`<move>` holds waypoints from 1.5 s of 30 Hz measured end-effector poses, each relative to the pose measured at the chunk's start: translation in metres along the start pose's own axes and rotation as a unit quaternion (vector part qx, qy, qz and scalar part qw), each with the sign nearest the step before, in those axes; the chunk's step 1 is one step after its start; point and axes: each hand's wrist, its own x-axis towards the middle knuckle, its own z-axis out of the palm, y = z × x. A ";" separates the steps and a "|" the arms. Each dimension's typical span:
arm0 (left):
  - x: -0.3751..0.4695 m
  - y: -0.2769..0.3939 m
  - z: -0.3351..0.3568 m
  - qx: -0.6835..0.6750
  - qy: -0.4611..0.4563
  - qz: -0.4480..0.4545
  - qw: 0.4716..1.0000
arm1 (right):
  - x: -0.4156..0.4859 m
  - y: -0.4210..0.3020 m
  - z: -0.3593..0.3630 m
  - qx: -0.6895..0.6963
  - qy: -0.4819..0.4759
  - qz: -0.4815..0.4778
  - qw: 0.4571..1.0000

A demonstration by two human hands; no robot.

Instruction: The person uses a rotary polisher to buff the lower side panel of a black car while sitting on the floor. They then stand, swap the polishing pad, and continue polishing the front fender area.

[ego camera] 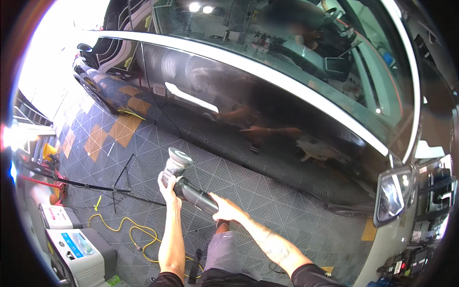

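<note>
Both my hands hold a black and grey car polisher [196, 195] over the floor, a short way from a dark car door [229, 93]. Its round pad [180, 156] faces up towards the door and touches nothing. My left hand [169, 188] grips the polisher's head end. Around the rear of the body is my right hand [226, 208]. The door has a bright metal handle [191, 97] and hazy marks on its paint above and beside the handle. Above it runs a bright window trim [229, 53]. The side mirror [391, 196] is at the right.
A yellow cord [143, 229] lies on the tiled floor [279, 211] to my left. Near it are a black stand's legs [114, 189] and grey and white boxes [77, 251] at the lower left. The car's sill [251, 161] runs diagonally ahead.
</note>
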 end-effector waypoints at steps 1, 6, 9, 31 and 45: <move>0.020 0.001 0.008 0.043 0.007 0.046 0.998 | 0.023 -0.003 -0.009 -0.004 0.002 0.026 1.000; 0.074 -0.003 0.091 0.134 0.014 0.089 0.987 | 0.068 -0.014 -0.058 -0.040 0.103 0.008 0.994; 0.033 -0.009 0.124 0.154 0.027 0.116 0.981 | 0.040 -0.001 -0.096 -0.008 0.106 0.005 0.994; -0.453 -0.301 0.295 0.139 0.021 -0.017 0.990 | -0.463 0.229 -0.309 -0.062 0.158 0.113 0.979; -0.656 -0.432 0.318 0.099 0.052 -0.363 0.925 | -0.582 0.250 -0.364 -0.223 0.063 0.288 0.929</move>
